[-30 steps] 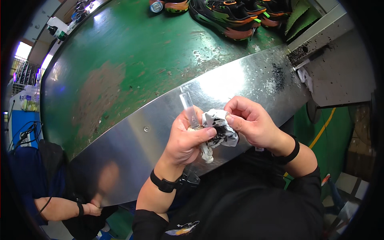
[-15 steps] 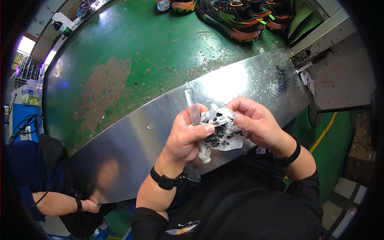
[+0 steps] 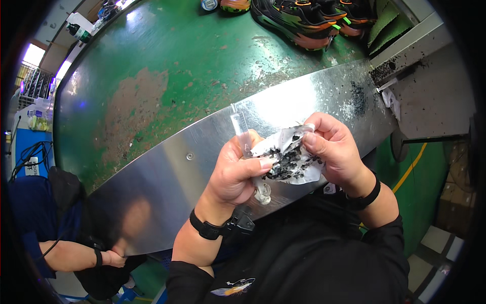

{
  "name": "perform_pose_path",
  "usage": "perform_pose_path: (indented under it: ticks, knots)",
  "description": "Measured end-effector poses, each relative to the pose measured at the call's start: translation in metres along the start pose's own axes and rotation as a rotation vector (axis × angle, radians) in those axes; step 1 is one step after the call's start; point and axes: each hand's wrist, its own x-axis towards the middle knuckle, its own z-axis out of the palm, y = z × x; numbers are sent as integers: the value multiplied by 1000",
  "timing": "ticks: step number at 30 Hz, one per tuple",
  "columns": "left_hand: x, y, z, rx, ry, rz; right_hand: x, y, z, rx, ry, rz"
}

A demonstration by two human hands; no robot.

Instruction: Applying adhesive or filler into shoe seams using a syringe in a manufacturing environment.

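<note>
Between my two hands a white cloth or tissue [image 3: 304,175], smeared with black flecks, is spread above the metal bench edge. My left hand [image 3: 235,169] is closed, its thumb pressing the cloth's left side. A clear plastic tube with a narrow tip [image 3: 240,129], like a syringe barrel, stands up out of the same hand. A crumpled whitish end [image 3: 262,193] hangs below those fingers. My right hand [image 3: 331,149] pinches the cloth's upper right edge between thumb and fingers. The inner fingers of both hands are partly hidden.
Black and orange sports shoes [image 3: 298,23] stand at the far side of the worn green table [image 3: 202,66]. Black residue lies on the steel strip [image 3: 157,185] at right, beside a grey box [image 3: 425,96]. At lower left, another person's hand [image 3: 115,259] is by the bench edge.
The cloth is spread wider, showing more of its blackened face. My right hand has shifted slightly up and right with its edge; my left hand keeps its hold.
</note>
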Motion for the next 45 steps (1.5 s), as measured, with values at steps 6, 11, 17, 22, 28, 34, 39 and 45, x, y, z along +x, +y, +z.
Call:
perform_pose_path:
  ticks: [6, 11, 17, 22, 28, 34, 39, 45]
  knots:
    - [-1, 3, 0, 17, -10, -4, 2, -1, 0, -40, 46, -3]
    - [-2, 7, 1, -4, -1, -27, 4, -3, 4, -43, 19, 1]
    - [-2, 4, 2, -43, 41, -36, 2, -2, 0, -130, 33, 25]
    - [-6, 6, 7, -36, 48, -39, -1, -4, 4, -166, 49, 86]
    - [-6, 8, 9, -51, 53, -34, -2, 1, 2, -112, 14, 59]
    - [-9, 9, 11, -34, 62, -41, 1, 5, 4, -146, 39, 15]
    - [-13, 10, 11, -72, 28, -49, -1, -9, 14, -246, -11, -7]
    - [-14, 3, 2, -81, -106, -61, -6, -39, 0, -472, 7, -55]
